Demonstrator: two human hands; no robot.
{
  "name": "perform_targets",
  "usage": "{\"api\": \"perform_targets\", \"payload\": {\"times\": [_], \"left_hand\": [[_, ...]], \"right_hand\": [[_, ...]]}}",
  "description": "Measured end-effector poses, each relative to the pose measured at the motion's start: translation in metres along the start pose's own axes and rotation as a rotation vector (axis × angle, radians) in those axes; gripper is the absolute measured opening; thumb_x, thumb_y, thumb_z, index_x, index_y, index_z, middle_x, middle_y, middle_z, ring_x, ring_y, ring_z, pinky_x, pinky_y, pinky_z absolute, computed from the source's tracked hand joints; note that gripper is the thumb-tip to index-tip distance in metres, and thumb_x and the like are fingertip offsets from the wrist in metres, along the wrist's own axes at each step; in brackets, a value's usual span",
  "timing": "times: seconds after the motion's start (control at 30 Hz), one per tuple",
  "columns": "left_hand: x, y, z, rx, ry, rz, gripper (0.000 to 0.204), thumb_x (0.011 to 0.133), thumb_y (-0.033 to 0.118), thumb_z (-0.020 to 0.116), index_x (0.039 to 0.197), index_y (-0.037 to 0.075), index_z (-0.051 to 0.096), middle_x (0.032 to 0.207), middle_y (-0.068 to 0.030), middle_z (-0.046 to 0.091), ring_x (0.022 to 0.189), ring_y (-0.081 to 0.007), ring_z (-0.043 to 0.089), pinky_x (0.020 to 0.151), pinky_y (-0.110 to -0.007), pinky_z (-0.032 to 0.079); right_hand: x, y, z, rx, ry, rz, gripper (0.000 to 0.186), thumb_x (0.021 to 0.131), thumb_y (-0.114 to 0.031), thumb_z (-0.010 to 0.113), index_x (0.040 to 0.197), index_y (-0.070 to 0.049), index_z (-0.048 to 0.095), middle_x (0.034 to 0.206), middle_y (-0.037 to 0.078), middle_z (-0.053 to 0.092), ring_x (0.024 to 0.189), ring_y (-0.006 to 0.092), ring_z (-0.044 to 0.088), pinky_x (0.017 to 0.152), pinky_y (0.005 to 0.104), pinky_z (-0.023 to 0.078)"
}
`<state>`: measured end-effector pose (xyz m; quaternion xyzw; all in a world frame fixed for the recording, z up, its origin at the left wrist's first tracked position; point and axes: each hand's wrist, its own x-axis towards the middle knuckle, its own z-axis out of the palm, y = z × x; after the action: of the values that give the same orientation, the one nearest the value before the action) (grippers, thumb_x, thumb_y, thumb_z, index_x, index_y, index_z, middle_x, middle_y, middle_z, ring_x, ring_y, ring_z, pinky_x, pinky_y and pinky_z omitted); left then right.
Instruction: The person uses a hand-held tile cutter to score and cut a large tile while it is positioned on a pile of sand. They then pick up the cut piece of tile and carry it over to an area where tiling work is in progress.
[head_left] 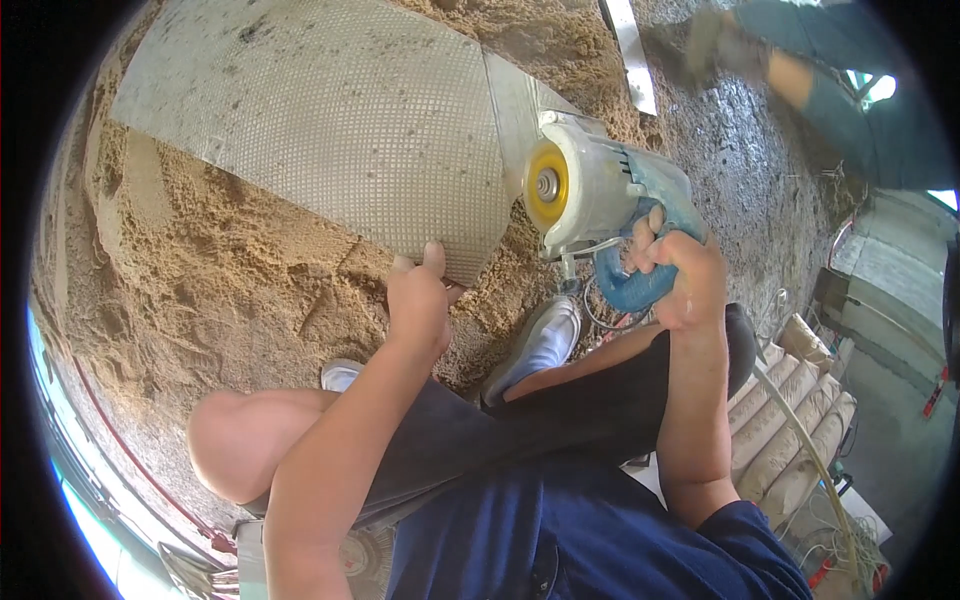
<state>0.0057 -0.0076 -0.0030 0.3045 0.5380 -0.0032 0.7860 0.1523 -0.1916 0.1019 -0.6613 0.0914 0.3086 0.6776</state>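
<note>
A large grey tile (350,120) with a fine grid pattern on its upward face lies tilted over the sand. My left hand (420,300) grips its near edge, thumb and a finger on top and the other fingers hidden below. In my right hand (685,270) is a handheld tile cutter (610,175) with a teal handle, a pale guard and a yellow hub. The fingers wrap round the handle. It sits at the tile's right end, close to a smoother strip (520,110); whether its blade touches the tile cannot be told.
Loose sand (270,270) spreads under and around the tile. A flat metal bar (632,60) lies at the far side. Another person (850,80) is at the upper right on wet grey ground. Stacked paper-like bags (790,420) and a red hose (130,450) lie nearby.
</note>
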Motion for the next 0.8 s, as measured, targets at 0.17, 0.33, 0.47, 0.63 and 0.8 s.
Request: {"api": "perform_targets", "payload": {"times": [0.17, 0.33, 0.47, 0.63, 0.8], "left_hand": [[-0.001, 0.002, 0.001, 0.029, 0.025, -0.018, 0.034, 0.105, 0.018, 0.044, 0.128, -0.008, 0.041, 0.127, -0.0209, 0.056, 0.111, -0.0317, 0.062, 0.092, -0.046, 0.053], [-0.001, 0.0, 0.001, 0.007, -0.009, 0.01, 0.033, 0.105, 0.017, 0.045, 0.125, -0.009, 0.041, 0.126, -0.0214, 0.055, 0.111, -0.0321, 0.061, 0.093, -0.046, 0.053], [-0.002, 0.0, 0.002, 0.003, 0.007, 0.01, 0.033, 0.105, 0.017, 0.045, 0.126, -0.008, 0.041, 0.127, -0.0214, 0.055, 0.112, -0.0324, 0.061, 0.093, -0.046, 0.052], [0.0, -0.001, -0.001, -0.002, -0.016, 0.016, 0.033, 0.105, 0.017, 0.045, 0.125, -0.008, 0.041, 0.126, -0.0216, 0.055, 0.112, -0.0328, 0.061, 0.094, -0.047, 0.052], [-0.002, 0.0, 0.001, -0.019, -0.011, 0.024, 0.029, 0.104, 0.014, 0.045, 0.123, -0.008, 0.042, 0.124, -0.0212, 0.056, 0.109, -0.0309, 0.062, 0.091, -0.046, 0.055]], "right_hand": [[-0.002, -0.004, -0.002, -0.003, -0.022, -0.049, 0.015, 0.071, 0.0, 0.051, 0.086, -0.003, 0.053, 0.069, 0.007, 0.048, 0.064, 0.0167, 0.045, 0.064, 0.0313, 0.04], [-0.001, -0.005, -0.018, 0.022, -0.091, -0.019, 0.025, 0.072, 0.0, 0.049, 0.096, -0.003, 0.054, 0.082, 0.007, 0.051, 0.068, 0.0162, 0.047, 0.069, 0.0327, 0.043], [-0.001, -0.003, -0.012, -0.011, -0.103, -0.019, 0.025, 0.073, -0.001, 0.05, 0.097, -0.002, 0.055, 0.081, 0.006, 0.05, 0.068, 0.0151, 0.047, 0.069, 0.0318, 0.042], [-0.002, -0.006, 0.002, 0.026, -0.037, -0.013, 0.017, 0.069, 0.002, 0.052, 0.086, -0.002, 0.054, 0.071, 0.007, 0.05, 0.062, 0.0168, 0.047, 0.063, 0.031, 0.04], [-0.001, -0.006, 0.0, -0.024, 0.002, -0.045, 0.018, 0.067, 0.002, 0.051, 0.085, -0.002, 0.055, 0.07, 0.007, 0.05, 0.062, 0.017, 0.046, 0.063, 0.031, 0.04]]}}
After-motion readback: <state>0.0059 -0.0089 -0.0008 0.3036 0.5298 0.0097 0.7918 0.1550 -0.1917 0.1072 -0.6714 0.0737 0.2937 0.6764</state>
